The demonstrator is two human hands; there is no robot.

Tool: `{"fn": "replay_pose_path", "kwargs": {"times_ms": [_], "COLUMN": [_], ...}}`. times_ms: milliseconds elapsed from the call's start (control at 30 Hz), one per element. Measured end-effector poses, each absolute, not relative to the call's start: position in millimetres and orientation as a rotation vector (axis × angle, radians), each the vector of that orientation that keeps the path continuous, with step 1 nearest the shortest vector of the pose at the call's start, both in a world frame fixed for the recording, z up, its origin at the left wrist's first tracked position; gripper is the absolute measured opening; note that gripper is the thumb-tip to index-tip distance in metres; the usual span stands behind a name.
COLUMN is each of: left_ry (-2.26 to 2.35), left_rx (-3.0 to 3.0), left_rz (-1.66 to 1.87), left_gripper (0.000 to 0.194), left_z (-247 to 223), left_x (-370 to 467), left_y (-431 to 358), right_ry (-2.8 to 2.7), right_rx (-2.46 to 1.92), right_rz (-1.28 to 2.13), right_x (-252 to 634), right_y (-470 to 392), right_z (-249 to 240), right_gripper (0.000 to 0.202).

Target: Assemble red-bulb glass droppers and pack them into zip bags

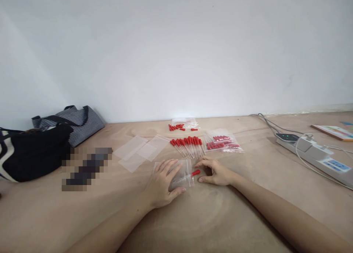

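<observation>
My left hand (pixel 165 181) lies flat with fingers spread on a clear zip bag (pixel 180 166), pressing it to the table. A dropper with a red rubber bulb (pixel 196 172) lies with its clear stem inside that bag and its bulb sticking out past the zip edge. Just right of the bulb is my right hand (pixel 216 172), its thumb and fingers apart and nothing between them. Beyond the hands, a row of red-bulbed droppers (pixel 189 144) lies side by side, stems toward me. Several flat zip bags (pixel 140 152) overlap to the left of the row.
Filled zip bags of red-bulbed pieces (pixel 223 143) lie right of the row. Loose red bulbs (pixel 176 127) sit near the wall beside another bag (pixel 184 122). A power strip (pixel 317 155) with cables stands right; a black bag (pixel 35 152) and striped bag (pixel 86 124) stand left.
</observation>
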State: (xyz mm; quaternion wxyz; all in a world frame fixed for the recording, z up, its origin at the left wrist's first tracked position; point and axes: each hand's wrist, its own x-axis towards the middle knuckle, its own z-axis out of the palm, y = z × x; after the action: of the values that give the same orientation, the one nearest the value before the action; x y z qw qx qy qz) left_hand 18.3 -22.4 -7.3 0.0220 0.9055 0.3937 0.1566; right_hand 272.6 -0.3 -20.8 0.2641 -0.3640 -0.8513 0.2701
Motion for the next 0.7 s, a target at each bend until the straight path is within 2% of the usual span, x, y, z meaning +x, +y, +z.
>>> {"fn": "replay_pose_path", "kwargs": {"times_ms": [233, 467, 700], "left_ry": [1.133, 1.211, 1.231], "left_rx": [2.675, 2.611, 2.593], "left_rz": [0.318, 0.307, 0.305], "left_gripper": [0.043, 0.044, 0.045], "left_z": [-3, -4, -3], "left_x": [-26, -15, -15], "left_y": [-20, -18, -20], "right_ry": [-2.264, -2.103, -2.175], "right_rx": [-1.008, -1.007, -1.149], "right_rz": [0.713, 0.744, 0.645], "right_x": [270, 253, 238], "right_y": [3, 2, 4], "right_z": [-25, -25, -35], "right_gripper": [0.014, 0.014, 0.011]}}
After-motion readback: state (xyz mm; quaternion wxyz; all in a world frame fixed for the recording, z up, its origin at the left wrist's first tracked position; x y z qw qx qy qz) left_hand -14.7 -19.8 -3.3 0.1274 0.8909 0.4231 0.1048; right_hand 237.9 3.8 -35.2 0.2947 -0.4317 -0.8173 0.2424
